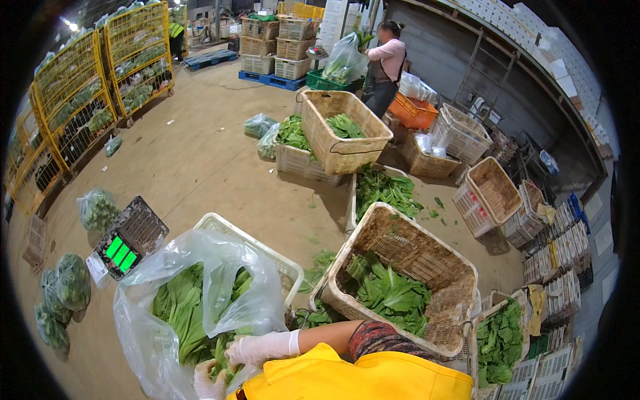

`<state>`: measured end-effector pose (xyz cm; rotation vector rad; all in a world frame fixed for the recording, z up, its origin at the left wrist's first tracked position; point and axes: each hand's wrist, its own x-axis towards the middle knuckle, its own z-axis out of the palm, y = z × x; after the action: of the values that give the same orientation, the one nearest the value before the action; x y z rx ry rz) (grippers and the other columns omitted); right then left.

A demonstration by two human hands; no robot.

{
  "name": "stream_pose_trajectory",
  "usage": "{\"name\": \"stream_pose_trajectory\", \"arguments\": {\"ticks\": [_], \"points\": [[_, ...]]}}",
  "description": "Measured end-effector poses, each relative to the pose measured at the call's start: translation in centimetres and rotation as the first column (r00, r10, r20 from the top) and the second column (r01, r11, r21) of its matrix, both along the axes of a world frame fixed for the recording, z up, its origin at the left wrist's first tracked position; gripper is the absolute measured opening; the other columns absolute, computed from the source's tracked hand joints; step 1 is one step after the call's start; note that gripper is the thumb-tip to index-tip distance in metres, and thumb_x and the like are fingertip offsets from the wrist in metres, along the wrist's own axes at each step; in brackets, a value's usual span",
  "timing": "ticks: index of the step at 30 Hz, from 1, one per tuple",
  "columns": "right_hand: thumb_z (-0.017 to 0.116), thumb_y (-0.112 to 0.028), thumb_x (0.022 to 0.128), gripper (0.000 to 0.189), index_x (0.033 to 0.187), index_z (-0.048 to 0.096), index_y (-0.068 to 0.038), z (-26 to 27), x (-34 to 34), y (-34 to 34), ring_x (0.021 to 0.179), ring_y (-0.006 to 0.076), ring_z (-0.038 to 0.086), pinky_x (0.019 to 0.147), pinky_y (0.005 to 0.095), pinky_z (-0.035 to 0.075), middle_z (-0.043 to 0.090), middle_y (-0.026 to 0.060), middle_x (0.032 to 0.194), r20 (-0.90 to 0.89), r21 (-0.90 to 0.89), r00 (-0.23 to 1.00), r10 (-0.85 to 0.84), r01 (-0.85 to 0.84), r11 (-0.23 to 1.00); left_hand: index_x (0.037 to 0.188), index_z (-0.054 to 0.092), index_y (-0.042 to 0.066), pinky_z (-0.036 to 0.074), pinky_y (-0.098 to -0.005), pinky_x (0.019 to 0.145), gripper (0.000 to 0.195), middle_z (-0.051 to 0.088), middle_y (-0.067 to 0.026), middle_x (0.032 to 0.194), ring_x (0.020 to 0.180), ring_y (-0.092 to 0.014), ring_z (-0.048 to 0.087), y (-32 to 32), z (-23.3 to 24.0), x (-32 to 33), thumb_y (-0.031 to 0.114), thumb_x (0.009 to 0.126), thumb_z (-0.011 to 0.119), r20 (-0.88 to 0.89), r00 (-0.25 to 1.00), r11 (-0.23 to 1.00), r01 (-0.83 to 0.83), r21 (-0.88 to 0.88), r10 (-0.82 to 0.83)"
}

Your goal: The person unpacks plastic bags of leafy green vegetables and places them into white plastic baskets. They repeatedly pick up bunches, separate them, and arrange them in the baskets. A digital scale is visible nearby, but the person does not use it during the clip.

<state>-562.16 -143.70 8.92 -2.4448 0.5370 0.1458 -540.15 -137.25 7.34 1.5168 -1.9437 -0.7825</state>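
Observation:
A large clear plastic bag (145, 320) full of leafy greens (182, 310) lies open inside a white plastic crate (252, 245). At the bag's near edge, my right hand (257, 350), in a white glove, rests on leafy stems with its fingers curled around them. Beside it at the bottom of the view, my left hand (209, 381), also gloved, touches the same greens; its fingers are bent and partly hidden. A digital scale (120, 255) with a lit green display stands just beyond the bag. Right of the bag, a stained plastic crate (440, 270) holds more loose greens (392, 295).
Filled bags of greens (72, 282) sit on the floor at left, near yellow cage trolleys (137, 50). Stacked crates (345, 135) with greens stand ahead. A person (387, 65) handles a bag at the back; another person (176, 37) stands far left. More crates (487, 195) line the right.

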Motion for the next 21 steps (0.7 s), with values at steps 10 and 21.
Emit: {"name": "stream_pose_trajectory", "arguments": {"ticks": [10, 21], "points": [[0.059, -0.025, 0.076, 0.011, 0.077, 0.066, -0.016, 1.7, 3.8, -2.0, 0.095, 0.0201, 0.057, 0.09, 0.0398, 0.042, 0.063, 0.0015, 0.088, 0.223, -0.539, 0.967, -0.121, 0.226, 0.812, 0.08, 0.063, 0.005, 0.049, -0.0363, 0.063, 0.022, 0.062, -0.0085, 0.083, 0.073, -0.026, 0.06, 0.0, 1.4, 0.8, 0.018, 0.069, 0.076, 0.307, 0.943, 0.99, -0.097, -0.107, 0.125], [0.076, -0.032, 0.065, 0.04, 0.097, 0.062, -0.013, 1.4, 4.7, -0.4, 0.1, 0.023, 0.056, 0.083, 0.0353, 0.045, 0.058, 0.0052, 0.099, 0.198, -0.293, 0.945, -0.261, 0.311, 0.904, 0.085, 0.065, -0.001, 0.048, -0.0368, 0.068, 0.012, 0.062, -0.014, 0.077, 0.069, -0.025, 0.059, -2.1, -1.2, 2.5, 0.009, 0.079, 0.067, 0.164, 0.872, 0.883, -0.469, 0.009, 0.461]]}}
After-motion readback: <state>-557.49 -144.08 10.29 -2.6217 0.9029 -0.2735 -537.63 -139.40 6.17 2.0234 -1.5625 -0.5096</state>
